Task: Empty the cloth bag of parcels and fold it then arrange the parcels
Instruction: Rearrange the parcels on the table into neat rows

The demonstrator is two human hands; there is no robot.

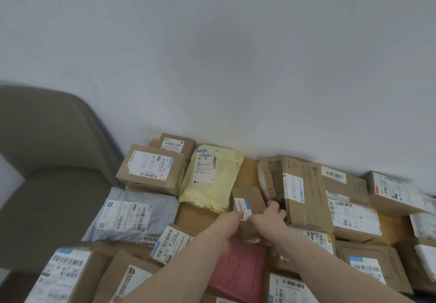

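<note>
Grey wall [236,55] fills the top | tan chair [47,161] at left | wooden tabletop [250,168] crowded with parcels | yellow mailer [212,177] and grey mailer [134,213] lie left of centre | small brown box [247,202] at centre, left hand [232,220] and right hand [271,216] both gripping it | cloth bag out of view.

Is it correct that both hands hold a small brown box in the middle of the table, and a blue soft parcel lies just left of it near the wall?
Not quite. In the head view the soft parcel just left of the small brown box is yellow, not blue. The rest holds: the left hand and right hand both hold that box.
</note>
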